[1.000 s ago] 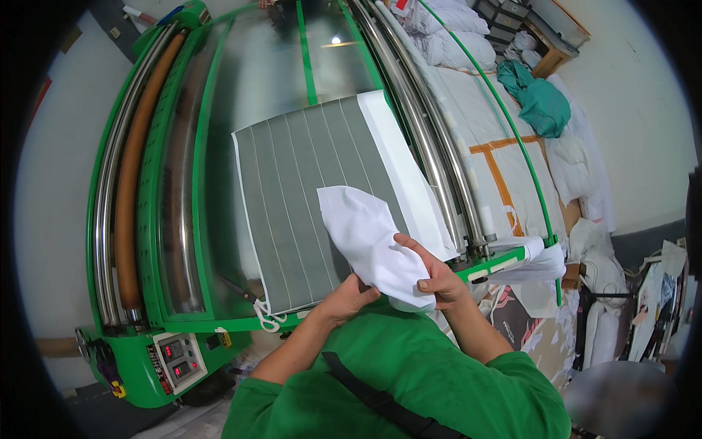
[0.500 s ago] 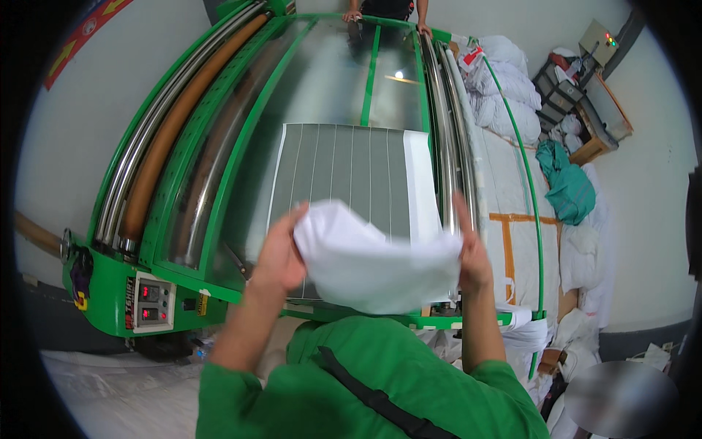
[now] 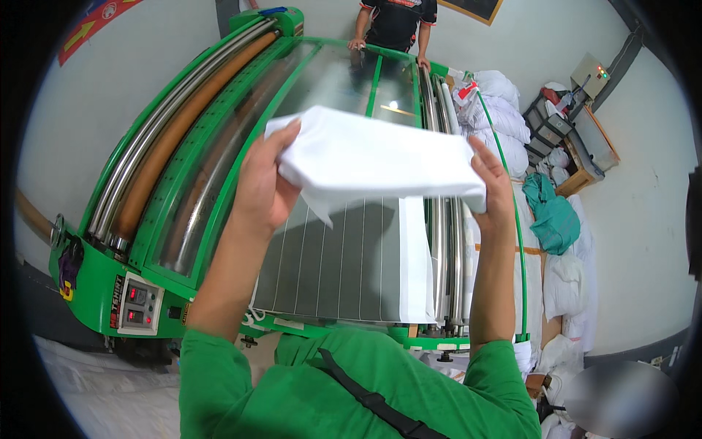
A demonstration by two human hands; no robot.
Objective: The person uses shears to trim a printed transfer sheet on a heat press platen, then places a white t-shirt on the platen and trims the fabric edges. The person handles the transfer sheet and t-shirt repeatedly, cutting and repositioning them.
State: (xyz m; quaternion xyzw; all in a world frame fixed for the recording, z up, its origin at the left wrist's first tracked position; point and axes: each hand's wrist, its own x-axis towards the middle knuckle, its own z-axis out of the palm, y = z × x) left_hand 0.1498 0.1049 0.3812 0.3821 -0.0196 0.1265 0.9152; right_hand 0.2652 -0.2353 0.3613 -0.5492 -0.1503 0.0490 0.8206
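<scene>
A piece of white fabric (image 3: pixel 387 157) is stretched between my two hands, raised above the machine's glossy bed. Its left end is gripped by my left hand (image 3: pixel 265 175), thumb on top, and a loose corner hangs beside that hand. My right hand (image 3: pixel 494 179) grips the opposite end with the fingers wrapped over the edge. Beneath lies a dark grey sheet (image 3: pixel 333 271) with thin white lines and a white strip (image 3: pixel 415 271) along its right side. The fabric hides the sheet's far part and casts a shadow on it.
The large green machine (image 3: pixel 88 293) has a brown roller (image 3: pixel 164 132) on the left and metal rollers (image 3: pixel 439 271) on the right. Across the bed a person (image 3: pixel 398 25) in black rests both hands on its edge. White bundles (image 3: pixel 497 121) and a teal bag (image 3: pixel 552 212) lie to the right.
Both hands have raised the white fabric and carried it farther over the bed, spreading it flatter. The view has tilted up, showing more of the person opposite.
</scene>
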